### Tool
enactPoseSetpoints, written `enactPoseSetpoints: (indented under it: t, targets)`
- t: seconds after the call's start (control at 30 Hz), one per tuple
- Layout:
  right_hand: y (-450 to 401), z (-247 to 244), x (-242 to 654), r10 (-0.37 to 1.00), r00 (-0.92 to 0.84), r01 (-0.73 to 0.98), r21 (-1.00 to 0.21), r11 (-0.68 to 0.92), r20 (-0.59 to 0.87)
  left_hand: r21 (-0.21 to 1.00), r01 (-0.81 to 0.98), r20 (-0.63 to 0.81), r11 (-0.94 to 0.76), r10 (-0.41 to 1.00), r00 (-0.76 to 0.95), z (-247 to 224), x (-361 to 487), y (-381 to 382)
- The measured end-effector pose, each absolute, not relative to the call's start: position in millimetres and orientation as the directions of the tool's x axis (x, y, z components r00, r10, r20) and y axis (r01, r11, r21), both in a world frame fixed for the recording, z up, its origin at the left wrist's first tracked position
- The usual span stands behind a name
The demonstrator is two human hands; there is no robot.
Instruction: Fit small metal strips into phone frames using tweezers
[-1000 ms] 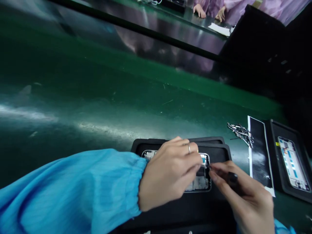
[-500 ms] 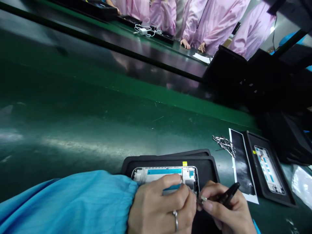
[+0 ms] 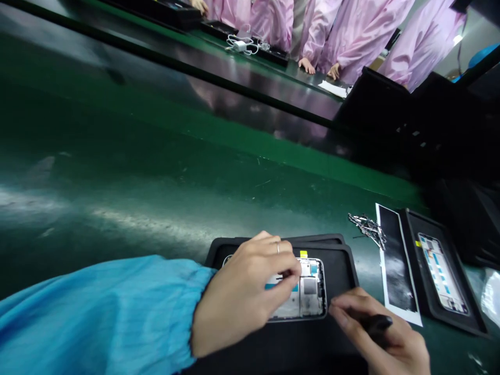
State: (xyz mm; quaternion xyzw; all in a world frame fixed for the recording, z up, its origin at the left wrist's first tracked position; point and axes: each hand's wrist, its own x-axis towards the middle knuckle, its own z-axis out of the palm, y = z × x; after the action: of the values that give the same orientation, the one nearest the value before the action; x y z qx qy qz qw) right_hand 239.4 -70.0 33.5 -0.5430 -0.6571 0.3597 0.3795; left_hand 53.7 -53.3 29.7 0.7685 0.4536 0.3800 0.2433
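Note:
A silver phone frame with blue strips and a yellow tab lies in a black tray at the bottom centre. Over the frame's left part is my left hand, thumb and fingers pinched on a thin dark piece too small to name. My right hand is beside the frame's right end, with its fingers wrapped round a black tool. The tool's tip is hidden by the fingers.
A pile of small dark parts lies beside a black sheet with white edges. Farther right, another tray holds a second phone frame. People in pink sleeves stand across the bench near a white cable.
My left hand has moved up and left, away from my right hand, uncovering the right part of the frame. The small metallic piece at my right fingertips no longer shows. The view has shifted slightly.

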Motion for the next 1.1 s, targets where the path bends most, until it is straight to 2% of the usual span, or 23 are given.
enactPoseSetpoints:
  t: [0.03, 0.1, 0.2, 0.33, 0.5, 0.57, 0.67, 0.83, 0.9, 1.0, 1.1]
  targets:
    - [-70, 32, 239, 0.981, -0.145, 0.457, -0.871, 0.179, 0.126, 0.762, 0.506, 0.278, -0.404, 0.910, 0.307, 31, 52, -52]
    - [-68, 31, 236, 0.977, -0.169, 0.459, -0.868, 0.192, 0.127, 0.810, 0.476, 0.196, -0.343, 0.923, 0.332, 32, 51, -52]
    - [-65, 31, 230, 0.971, -0.207, 0.400, -0.895, 0.198, 0.123, 0.844, 0.415, 0.203, -0.341, 0.918, 0.341, 32, 56, -57]
    - [-61, 35, 228, 0.925, -0.366, 0.402, -0.879, 0.257, 0.103, 0.858, 0.392, 0.203, -0.333, 0.920, 0.336, 35, 61, -59]
    - [-59, 38, 230, 0.938, -0.299, 0.515, -0.797, 0.315, 0.177, 0.841, 0.490, 0.064, -0.231, 0.941, 0.334, 43, 53, -47]
    - [-58, 38, 233, 0.939, -0.263, 0.580, -0.742, 0.337, 0.221, 0.821, 0.537, 0.012, -0.191, 0.948, 0.317, 41, 48, -41]
    - [-61, 35, 235, 0.920, -0.330, 0.672, -0.632, 0.387, 0.212, 0.786, 0.596, -0.040, -0.166, 0.947, 0.317, 34, 43, -35]
    - [-68, 25, 235, 0.931, -0.286, 0.807, -0.466, 0.362, 0.228, 0.687, 0.676, 0.009, -0.266, 0.934, 0.358, 21, 45, -32]
    - [-68, 21, 240, 0.898, -0.386, 0.813, -0.383, 0.438, 0.210, 0.667, 0.687, 0.012, -0.288, 0.926, 0.377, 19, 47, -32]
    - [-65, 17, 250, 0.744, -0.643, 0.707, -0.232, 0.668, 0.179, 0.654, 0.682, 0.021, -0.327, 0.909, 0.415, 16, 52, -30]
    - [-65, 13, 251, 0.696, -0.690, 0.687, -0.123, 0.716, 0.196, 0.632, 0.682, 0.053, -0.368, 0.899, 0.435, 14, 58, -27]
